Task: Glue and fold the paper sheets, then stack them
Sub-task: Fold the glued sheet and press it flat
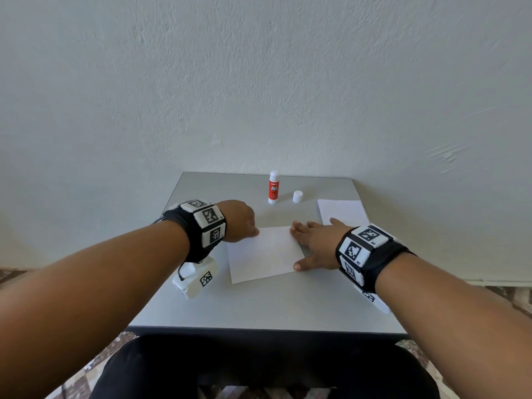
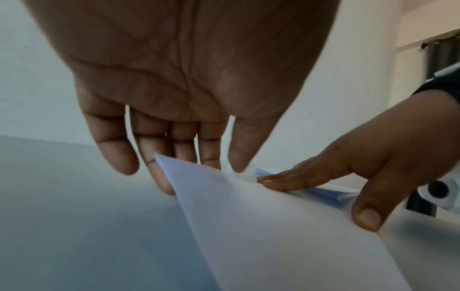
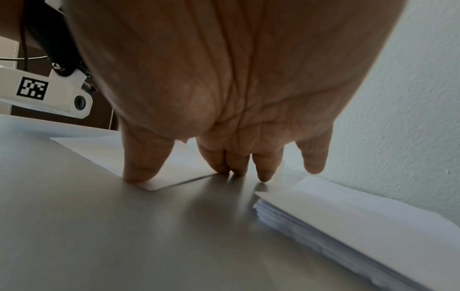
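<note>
A white paper sheet (image 1: 264,254) lies in the middle of the grey table (image 1: 259,306). My left hand (image 1: 244,223) is at its far left corner. In the left wrist view that corner of the sheet (image 2: 261,226) is raised off the table, pinched between the thumb and fingers of my left hand (image 2: 199,167). My right hand (image 1: 305,244) lies flat on the sheet's right edge, its thumb and straight fingertips (image 3: 234,171) pressing down on the sheet (image 3: 104,151). The red-and-white glue stick (image 1: 273,188) stands upright and uncapped at the back.
The glue's white cap (image 1: 298,196) stands just right of the stick. A stack of white paper (image 1: 342,211) lies at the table's back right, close beside my right hand, thick in the right wrist view (image 3: 348,216). A wall rises directly behind the table.
</note>
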